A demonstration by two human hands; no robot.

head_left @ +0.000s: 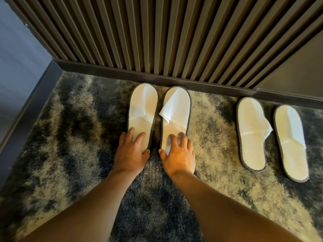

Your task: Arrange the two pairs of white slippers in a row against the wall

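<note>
Left grip (130, 151): the bare hand lies flat with fingers spread, pressing on the heel end of the first slipper (142, 109), not clamped around it. Right grip (178, 154): likewise open and flat, fingers spread on the heel of the second slipper (176, 110). These two white slippers lie side by side, nearly touching, toes against the dark baseboard (157, 79) of a ribbed wall (157, 32). To the right, well apart from them, the third slipper (251, 135) and fourth slipper (291, 144) lie parallel, toes near the baseboard, untouched. All four rest on mottled dark and cream carpet (70, 137). Both forearms reach in from below.
</note>
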